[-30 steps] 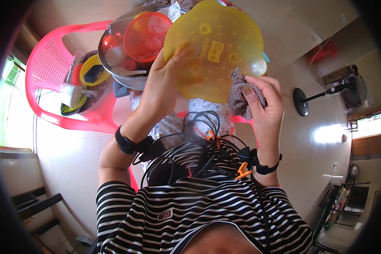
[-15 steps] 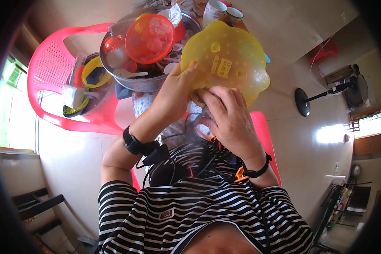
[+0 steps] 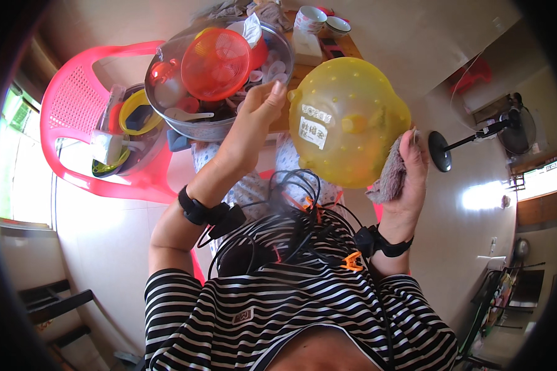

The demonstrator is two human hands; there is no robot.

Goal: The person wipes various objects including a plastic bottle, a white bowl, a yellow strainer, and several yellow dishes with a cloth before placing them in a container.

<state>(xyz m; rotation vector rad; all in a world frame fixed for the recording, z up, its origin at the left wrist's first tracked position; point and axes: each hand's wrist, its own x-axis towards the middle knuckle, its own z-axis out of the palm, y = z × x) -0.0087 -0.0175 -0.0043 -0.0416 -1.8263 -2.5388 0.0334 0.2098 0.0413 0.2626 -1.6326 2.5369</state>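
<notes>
A translucent yellow plastic bowl (image 3: 346, 148), dotted with small bumps and bearing a white label, hangs in front of me with its underside facing me. My right hand (image 3: 413, 167) grips its right edge, with a grey-brown cloth (image 3: 391, 176) bunched between palm and bowl. The thumb is up, while the fingers behind the bowl are mostly hidden. Just off the bowl's left edge, my left hand (image 3: 260, 114) is raised with nothing visible in it. Its fingers look loosely apart, partly hidden behind the thumb.
A large metal basin (image 3: 213, 128) holds a red basket (image 3: 216, 65), a white spoon (image 3: 190, 115) and other kitchenware. On the left, a pink chair (image 3: 74, 99) carries more containers. White bowls (image 3: 310, 20) stand on the wooden table behind. Black cables (image 3: 297, 198) lie across my lap. A fan (image 3: 476, 133) stands right.
The bowl has turned and moved down and right. My left hand has come off its edge. My right hand has shifted outward to the bowl's right side, and the cloth now shows.
</notes>
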